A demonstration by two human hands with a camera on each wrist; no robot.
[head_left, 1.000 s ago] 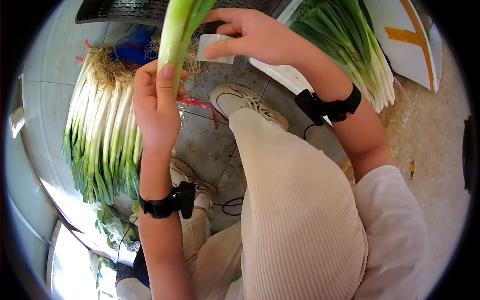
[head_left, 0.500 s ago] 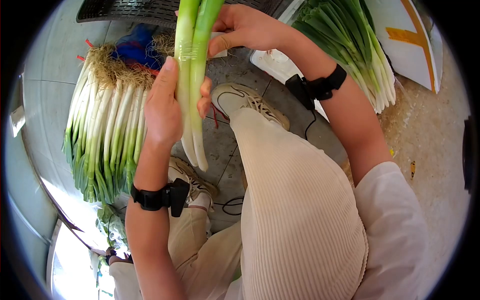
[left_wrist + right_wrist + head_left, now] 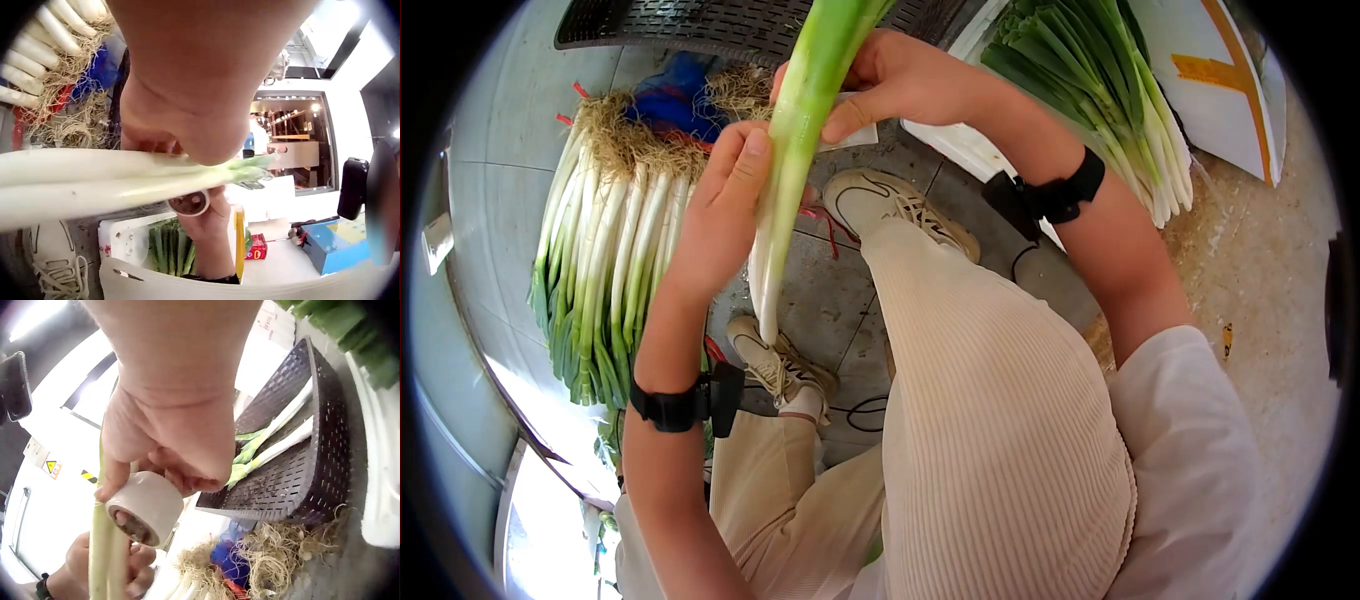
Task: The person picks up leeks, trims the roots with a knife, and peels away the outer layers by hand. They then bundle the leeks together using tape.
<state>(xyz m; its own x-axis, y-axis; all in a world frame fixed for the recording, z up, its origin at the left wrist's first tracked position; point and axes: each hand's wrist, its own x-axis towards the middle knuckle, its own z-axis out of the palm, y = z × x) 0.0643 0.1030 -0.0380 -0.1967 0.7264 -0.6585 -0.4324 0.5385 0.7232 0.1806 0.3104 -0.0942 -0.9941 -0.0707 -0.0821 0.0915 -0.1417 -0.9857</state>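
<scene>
Two leeks (image 3: 792, 150), side by side, slant across the head view with their white ends pointing down. My left hand (image 3: 725, 205) grips them at the pale stems, thumb along the near side. Behind the green part, my right hand (image 3: 915, 85) holds a roll of clear tape (image 3: 147, 506), its thumb against the stems. In the right wrist view the roll touches the leeks (image 3: 107, 550), fingers curled over its far side. The left wrist view shows the roll's open core (image 3: 190, 203) just beyond the stems.
Many leeks (image 3: 605, 250) with roots lie on the floor at left, by a blue bag (image 3: 675, 100). A dark basket (image 3: 325, 444) holds a few leeks. Green leeks (image 3: 1090, 90) lie in a white foam box at right. Shoes (image 3: 880, 205) stand below.
The leeks dropped into fuller view, then tilted, their white ends swinging left. My left hand moved down and left, then up the stems; my right hand stays beside them with the tape.
</scene>
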